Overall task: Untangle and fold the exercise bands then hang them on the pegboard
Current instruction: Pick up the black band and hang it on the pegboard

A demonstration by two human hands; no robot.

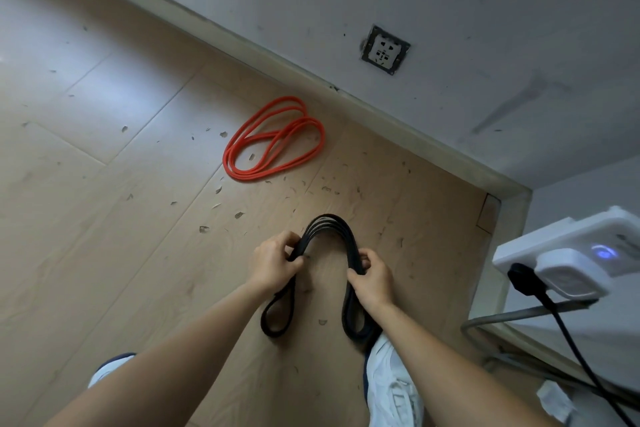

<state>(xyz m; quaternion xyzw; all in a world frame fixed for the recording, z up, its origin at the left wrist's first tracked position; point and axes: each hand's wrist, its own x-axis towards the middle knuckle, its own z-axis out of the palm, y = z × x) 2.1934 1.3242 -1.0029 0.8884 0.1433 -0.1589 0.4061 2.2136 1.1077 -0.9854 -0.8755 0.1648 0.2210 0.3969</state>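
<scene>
Nearest the camera: left shoe and right shoe, both white, on the wood floor. Just beyond, both hands are raised over the floor. Left hand pinches one leg of the black band, right hand grips the other leg, fingers curled round it. Band is folded into several strands and arches up between the hands, looped ends hanging down by the shoes. Right side: white power strip, blue light on, black plug in it. Farther out, orange band lies loosely coiled on the floor near the baseboard. Far wall: one socket.
</scene>
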